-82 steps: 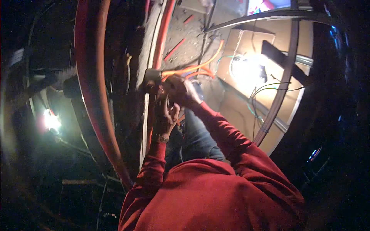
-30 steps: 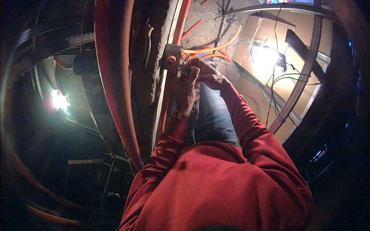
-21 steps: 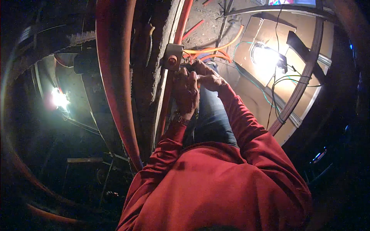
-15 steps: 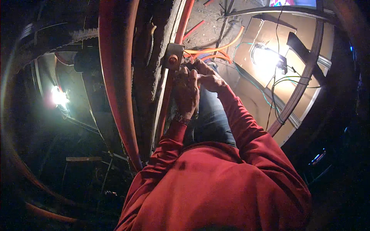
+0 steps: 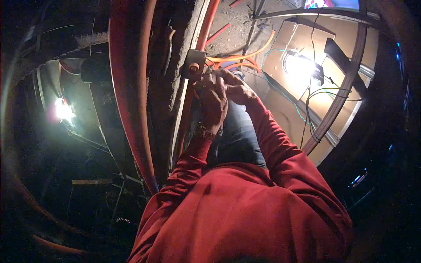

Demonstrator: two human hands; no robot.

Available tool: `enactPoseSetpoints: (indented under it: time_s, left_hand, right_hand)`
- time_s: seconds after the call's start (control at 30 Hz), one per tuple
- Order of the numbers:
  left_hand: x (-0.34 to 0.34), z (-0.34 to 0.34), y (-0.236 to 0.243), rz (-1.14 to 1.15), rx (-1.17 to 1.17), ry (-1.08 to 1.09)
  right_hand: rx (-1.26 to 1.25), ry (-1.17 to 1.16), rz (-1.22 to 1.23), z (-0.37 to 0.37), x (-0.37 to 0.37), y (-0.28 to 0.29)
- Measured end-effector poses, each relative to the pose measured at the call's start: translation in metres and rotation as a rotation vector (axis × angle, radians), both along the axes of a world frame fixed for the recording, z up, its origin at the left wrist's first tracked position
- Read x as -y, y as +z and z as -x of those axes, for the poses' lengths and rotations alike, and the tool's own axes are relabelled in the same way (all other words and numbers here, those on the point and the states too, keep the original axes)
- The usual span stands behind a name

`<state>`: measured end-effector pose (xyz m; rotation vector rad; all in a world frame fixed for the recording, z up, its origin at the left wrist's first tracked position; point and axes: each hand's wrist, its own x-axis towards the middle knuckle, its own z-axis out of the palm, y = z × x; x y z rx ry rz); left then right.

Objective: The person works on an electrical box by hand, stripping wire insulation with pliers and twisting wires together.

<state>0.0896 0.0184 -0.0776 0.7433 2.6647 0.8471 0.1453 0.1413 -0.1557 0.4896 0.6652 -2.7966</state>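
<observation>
Fingers curled, my left hand [image 5: 212, 104] is raised beside a small metal box [image 5: 196, 58] with a round reddish fitting on its face. My right hand [image 5: 239, 93] meets it from the right, fingers pinched close to the left fingertips. Whatever lies between the fingers is too small and shaded to name. Just beyond both hands, several bright orange tubes [image 5: 241, 57] fan out to the right. A red pipe [image 5: 209, 22] runs up from the box along a pale wooden edge.
A thick red beam [image 5: 128, 79] stands to the left. On the right, a glaring lamp [image 5: 301, 69] with loose dark and green wires [image 5: 309, 111] sits near a curved wooden bar [image 5: 337, 109]. Another lamp [image 5: 65, 112] glows at far left. Dark surroundings hide much detail.
The whole view has shifted slightly, with the scene sliding a little to the left. My hands stay together by the box, with only small finger movement.
</observation>
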Motion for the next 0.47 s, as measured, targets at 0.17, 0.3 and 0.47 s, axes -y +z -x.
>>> enactPoseSetpoints:
  time_s: [0.17,0.3,0.47]
  left_hand:
    - [0.013,0.001,0.002,0.391,-0.009,-0.175]
    - [0.024,-0.022,-0.025,0.354,-0.209,-0.118]
    - [-0.009,-0.071,-0.194,0.427,-0.518,0.385]
  right_hand:
    - [0.007,0.014,-0.283,0.011,0.0,0.006]
    - [0.17,-0.21,0.022,-0.012,0.014,-0.019]
    - [-0.085,-0.299,-0.362,0.008,0.01,-0.079]
